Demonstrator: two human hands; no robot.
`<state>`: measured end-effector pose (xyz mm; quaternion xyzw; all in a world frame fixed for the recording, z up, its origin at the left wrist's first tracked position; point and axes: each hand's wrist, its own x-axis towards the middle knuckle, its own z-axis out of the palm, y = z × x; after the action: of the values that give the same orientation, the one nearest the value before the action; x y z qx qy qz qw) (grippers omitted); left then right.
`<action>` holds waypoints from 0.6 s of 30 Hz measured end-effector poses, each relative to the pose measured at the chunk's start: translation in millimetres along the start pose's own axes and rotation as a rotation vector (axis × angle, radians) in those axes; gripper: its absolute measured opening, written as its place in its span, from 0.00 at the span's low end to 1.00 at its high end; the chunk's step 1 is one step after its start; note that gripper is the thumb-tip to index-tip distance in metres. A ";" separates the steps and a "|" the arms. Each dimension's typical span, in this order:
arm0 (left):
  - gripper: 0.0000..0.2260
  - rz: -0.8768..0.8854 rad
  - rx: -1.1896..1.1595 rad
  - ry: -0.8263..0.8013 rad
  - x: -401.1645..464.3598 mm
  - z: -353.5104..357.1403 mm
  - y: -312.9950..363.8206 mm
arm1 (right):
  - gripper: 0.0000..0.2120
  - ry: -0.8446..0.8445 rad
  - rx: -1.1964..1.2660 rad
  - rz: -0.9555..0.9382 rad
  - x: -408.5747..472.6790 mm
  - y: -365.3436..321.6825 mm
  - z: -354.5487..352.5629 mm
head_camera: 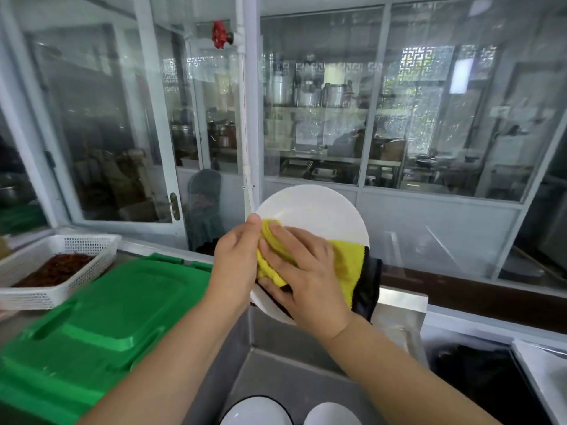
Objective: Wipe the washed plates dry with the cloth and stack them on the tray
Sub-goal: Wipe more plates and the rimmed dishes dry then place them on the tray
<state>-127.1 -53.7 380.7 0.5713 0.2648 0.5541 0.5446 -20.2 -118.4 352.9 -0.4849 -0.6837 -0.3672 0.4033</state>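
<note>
Two white dishes (256,411) low in sink (294,388). Above, round white plate (319,207) tilted upright, gripped at rim by left hand (234,260); yellow-black cloth (346,265) pressed flat onto it by open-fingered right hand (302,271).

You have no text, label, brand or number you could read here; the papers behind the glass are too blurred to make out

Steel counter (129,253) under green tray (101,326), basket (61,289)
</note>
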 end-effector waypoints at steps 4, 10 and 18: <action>0.18 -0.005 -0.019 0.019 10.3 -17.3 4.7 | 0.20 -0.134 0.021 -0.096 -28.6 -0.2 0.2; 0.21 -0.021 0.074 -0.009 17.1 -33.8 6.2 | 0.22 -0.101 -0.073 0.065 -43.3 34.7 -22.9; 0.30 -0.064 0.113 -0.097 7.2 -17.1 -3.7 | 0.18 0.015 -0.143 0.159 9.8 27.0 -10.9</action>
<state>-140.0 -40.5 376.2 0.6185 0.2867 0.4922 0.5412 5.8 -117.5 369.2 -0.5625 -0.6119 -0.3854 0.4007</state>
